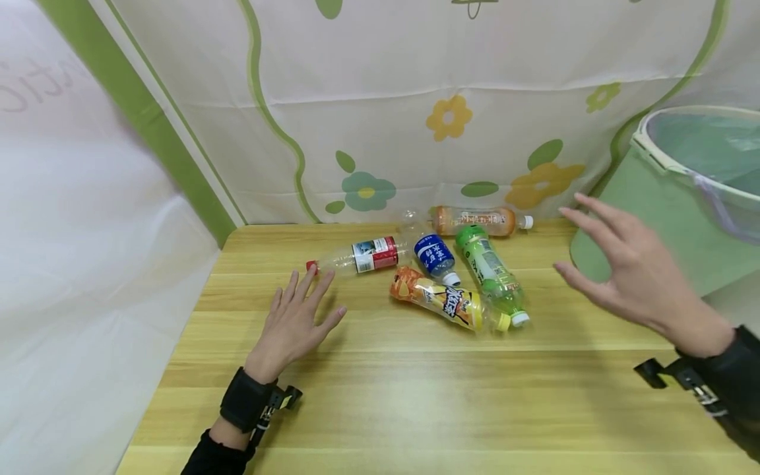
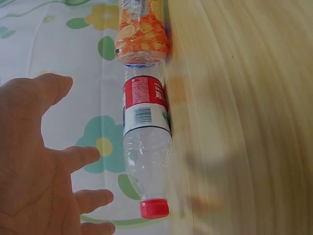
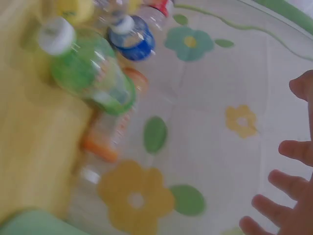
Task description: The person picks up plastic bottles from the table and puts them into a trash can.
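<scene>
My left hand (image 1: 292, 323) hovers with spread fingers just in front of a clear bottle with a red cap (image 1: 374, 256), not gripping it. In the left wrist view, that red-capped bottle (image 2: 146, 142) lies beyond the fingers. My right hand (image 1: 638, 270) is raised between the bottles and the bin, its fingers apart and holding nothing. Beside the red-capped bottle lie a blue-labelled bottle (image 1: 433, 254), an orange-labelled bottle with a yellow cap (image 1: 448, 302), a green bottle (image 1: 489, 270) and an orange bottle with a white cap (image 1: 475, 220). The right wrist view is blurred.
A pale green bin (image 1: 641, 211) with a clear liner stands at the table's right side. Behind the wooden table (image 1: 415, 402) hangs a white cloth (image 1: 368, 145) printed with flowers. Another white sheet (image 1: 89, 264) borders the left edge.
</scene>
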Demonstrator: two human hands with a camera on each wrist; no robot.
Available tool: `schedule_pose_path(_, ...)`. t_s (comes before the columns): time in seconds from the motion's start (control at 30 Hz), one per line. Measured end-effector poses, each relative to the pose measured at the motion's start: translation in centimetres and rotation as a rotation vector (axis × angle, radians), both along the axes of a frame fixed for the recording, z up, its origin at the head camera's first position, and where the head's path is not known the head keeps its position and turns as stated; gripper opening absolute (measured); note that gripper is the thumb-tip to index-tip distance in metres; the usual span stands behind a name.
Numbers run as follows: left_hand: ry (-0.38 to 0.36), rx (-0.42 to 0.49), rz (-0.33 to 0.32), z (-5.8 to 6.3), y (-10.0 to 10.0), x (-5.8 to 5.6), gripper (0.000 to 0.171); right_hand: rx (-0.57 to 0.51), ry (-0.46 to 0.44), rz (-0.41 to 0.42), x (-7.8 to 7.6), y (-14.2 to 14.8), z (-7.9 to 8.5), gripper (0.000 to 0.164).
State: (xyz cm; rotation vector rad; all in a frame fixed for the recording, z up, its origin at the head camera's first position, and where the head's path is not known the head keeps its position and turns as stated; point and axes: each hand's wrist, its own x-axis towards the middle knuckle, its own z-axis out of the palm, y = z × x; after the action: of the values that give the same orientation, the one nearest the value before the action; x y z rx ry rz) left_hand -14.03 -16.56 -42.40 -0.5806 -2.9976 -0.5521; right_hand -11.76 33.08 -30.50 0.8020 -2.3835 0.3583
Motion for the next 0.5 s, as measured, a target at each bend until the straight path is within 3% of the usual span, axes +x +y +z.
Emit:
schedule_pose_path(0.3, 0.003, -0.001, -0.002, -0.1, 0.1, -0.1, 0.079, 0.062, -0.149, -0.013, 0.4, -0.9, -7.6, 0.081)
schedule_pose_path(0.5, -0.006, -0.007, -0.003, -0.2, 0.4, -0.1, 0.079, 0.094, -0.204, -0.039, 1.2, -1.4, -11.2, 0.086)
